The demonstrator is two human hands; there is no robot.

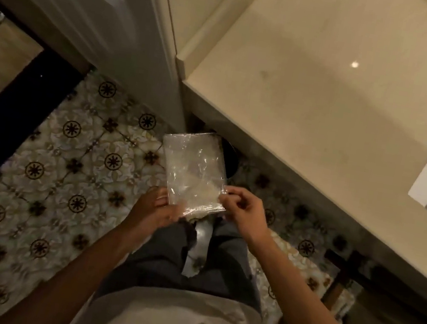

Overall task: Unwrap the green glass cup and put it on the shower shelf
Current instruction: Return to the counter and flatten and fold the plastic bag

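A: Wrapped parcel (193, 172) held above the patterned floor (37, 160), long axis running near to far, tilted slightly left. Clear film; green of the cup not discernible.

B: Left hand (155, 208) curled under the near-left corner, supporting. Right hand (241, 209) pinching the film at the near-right edge.

A: Parcel mostly beyond both hands. Pale table (317, 94) far right; shower shelf not visible.

B: Next, probably: peel from the right-hand pinch.

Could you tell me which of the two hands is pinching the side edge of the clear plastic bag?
The right hand pinches the clear plastic bag at its side edge with fingertips; the left hand instead holds the bag's bottom corner from beneath.
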